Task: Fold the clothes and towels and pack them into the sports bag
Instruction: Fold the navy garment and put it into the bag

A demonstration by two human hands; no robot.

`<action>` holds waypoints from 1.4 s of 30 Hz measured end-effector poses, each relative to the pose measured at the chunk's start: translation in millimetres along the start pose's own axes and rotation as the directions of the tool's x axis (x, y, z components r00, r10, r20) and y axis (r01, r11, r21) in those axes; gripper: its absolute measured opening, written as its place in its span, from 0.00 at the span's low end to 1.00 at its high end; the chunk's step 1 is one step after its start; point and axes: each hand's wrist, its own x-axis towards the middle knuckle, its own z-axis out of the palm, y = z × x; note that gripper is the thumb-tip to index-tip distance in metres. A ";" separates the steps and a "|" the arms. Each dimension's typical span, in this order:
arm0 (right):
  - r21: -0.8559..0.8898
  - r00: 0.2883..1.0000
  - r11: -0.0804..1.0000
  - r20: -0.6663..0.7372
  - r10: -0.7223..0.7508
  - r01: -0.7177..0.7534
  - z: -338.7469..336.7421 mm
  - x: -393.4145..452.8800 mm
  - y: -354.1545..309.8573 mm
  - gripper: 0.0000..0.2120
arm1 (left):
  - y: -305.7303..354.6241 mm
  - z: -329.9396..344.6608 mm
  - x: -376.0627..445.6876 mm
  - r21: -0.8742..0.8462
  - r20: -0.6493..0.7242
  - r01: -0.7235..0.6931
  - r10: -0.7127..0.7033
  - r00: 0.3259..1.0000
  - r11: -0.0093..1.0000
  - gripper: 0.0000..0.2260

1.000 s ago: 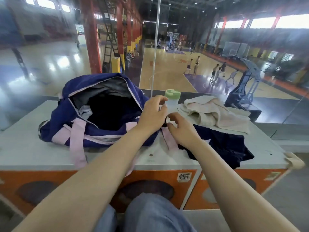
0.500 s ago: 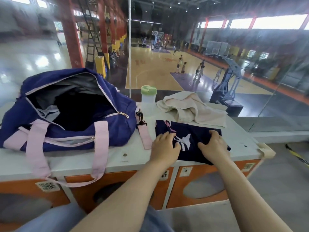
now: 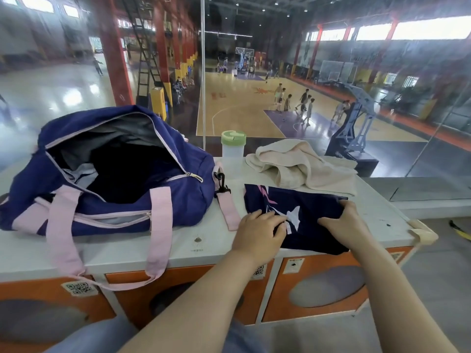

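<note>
White-topped counter (image 3: 127,253) over orange locker fronts — carrying four things.
A navy sports bag (image 3: 107,174) with pink straps is sitting unzipped on the left part, one strap loop hanging over the front edge. A clear bottle with a green lid (image 3: 233,149) is standing upright near the back edge, just beside the bag. A crumpled beige towel (image 3: 300,164) is lying at the back right, and a dark navy garment (image 3: 313,210) is lying in front of it — its near edge overhanging the counter.
</note>
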 end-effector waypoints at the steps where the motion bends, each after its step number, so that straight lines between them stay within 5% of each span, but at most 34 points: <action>1: -0.014 1.000 1.000 -0.003 -0.021 0.021 -2.3 -1.0 -3.1 0.34 | 0.1 -0.5 -0.1 -0.001 0.002 -0.001 0.001 1.000 1.000 0.18; 8: -0.163 0.980 0.976 -0.109 -0.164 0.146 -12.7 0.2 -48.0 0.24 | -0.7 -1.1 -1.4 -0.085 -0.046 -0.053 0.050 0.998 0.995 0.19; 13: -0.217 0.954 0.940 -0.091 -0.286 0.262 0.9 -1.5 -92.1 0.19 | -4.1 -6.1 2.0 -0.375 -0.113 0.055 -0.104 0.988 0.926 0.35; 18: -0.249 0.907 0.876 0.030 -0.420 0.413 36.0 -13.6 -121.8 0.17 | -4.9 -24.3 4.7 -0.760 -0.086 0.138 -0.309 0.947 0.635 0.23; 23: -0.218 0.881 0.854 0.146 -0.450 0.472 75.6 -32.5 -124.2 0.18 | -13.1 -24.0 12.5 -0.916 -0.006 0.172 -0.440 0.898 0.363 0.13; 30: -0.113 0.903 0.909 0.214 -0.372 0.401 95.1 -43.9 -115.5 0.19 | -29.6 -10.1 19.8 -0.957 0.159 0.261 -0.531 0.832 0.123 0.35; 32: -0.013 0.907 0.934 0.241 -0.344 0.358 90.2 -38.3 -114.8 0.18 | -25.7 -18.0 17.6 -0.953 0.164 0.271 -0.523 0.836 0.135 0.31; 35: 0.131 0.900 0.943 0.285 -0.331 0.306 75.9 -31.3 -112.1 0.14 | -12.0 -31.1 10.9 -0.902 0.098 0.269 -0.447 0.889 0.337 0.16; 42: 0.171 0.929 0.919 0.044 -0.368 0.356 56.6 -22.2 -85.5 0.15 | -14.5 -21.7 9.7 -0.615 -0.003 0.209 -0.267 0.964 0.760 0.20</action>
